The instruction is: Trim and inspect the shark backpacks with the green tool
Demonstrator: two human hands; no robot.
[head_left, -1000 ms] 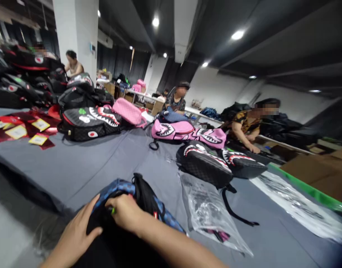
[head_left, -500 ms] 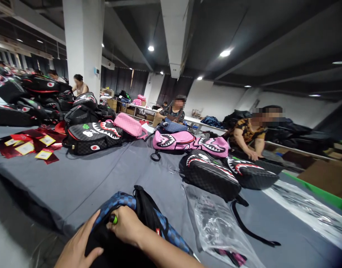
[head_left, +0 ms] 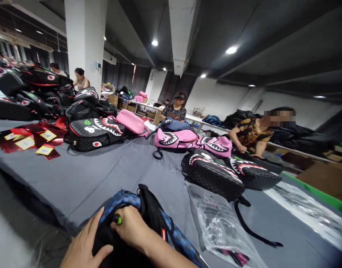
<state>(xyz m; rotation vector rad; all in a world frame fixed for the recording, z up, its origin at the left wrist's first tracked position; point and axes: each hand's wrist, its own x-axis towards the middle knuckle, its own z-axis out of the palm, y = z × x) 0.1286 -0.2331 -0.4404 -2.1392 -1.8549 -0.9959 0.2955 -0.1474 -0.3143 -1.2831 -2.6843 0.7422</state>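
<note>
A blue and black checkered backpack [head_left: 123,197] lies on the grey-covered table in front of me, its dark inside or back panel facing me. My right hand [head_left: 129,225] is closed around a small tool with a black and lime-green end [head_left: 117,219], pressed near the bag's upper edge. The tool's working end is hidden. My left hand [head_left: 85,242] lies along the bag's left side, fingers stretched out and thumb apart. A black strap [head_left: 148,203] and a small red label [head_left: 163,234] show on the bag's right side.
Beyond it lie a clear plastic bag [head_left: 218,219], black shark-mouth backpacks [head_left: 212,175], pink backpacks [head_left: 175,138] and a dark checkered one [head_left: 95,132]. Red tags [head_left: 28,137] are heaped at left beside piled black bags [head_left: 42,89]. A co-worker [head_left: 255,134] leans over the table at right.
My view has shifted slightly, so things sit a little further right. Both my hands keep nearly the same pose on the backpack. The co-worker at right has drawn one hand back.
</note>
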